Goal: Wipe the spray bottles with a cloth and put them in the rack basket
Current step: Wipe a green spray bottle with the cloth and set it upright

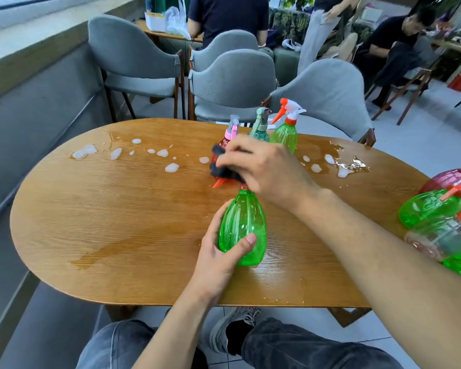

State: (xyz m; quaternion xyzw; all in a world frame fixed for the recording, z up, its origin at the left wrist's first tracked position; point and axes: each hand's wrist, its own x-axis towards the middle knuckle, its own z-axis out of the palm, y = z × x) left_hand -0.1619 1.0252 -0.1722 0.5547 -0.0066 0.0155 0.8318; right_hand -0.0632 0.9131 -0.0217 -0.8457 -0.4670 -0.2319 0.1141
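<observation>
head view: left hand (218,258) wraps the green bottle (242,227) low on its body, steadying it over the desk (117,222) so the right hand (264,169), grip pinching the dark cloth (221,169), can rub the nozzle. basket isn't clearly visible.

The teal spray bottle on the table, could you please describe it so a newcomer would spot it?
At the far edge of the wooden table, three bottles stand together. The teal spray bottle is the middle one, between a pink-collared red bottle and a green bottle.
</observation>
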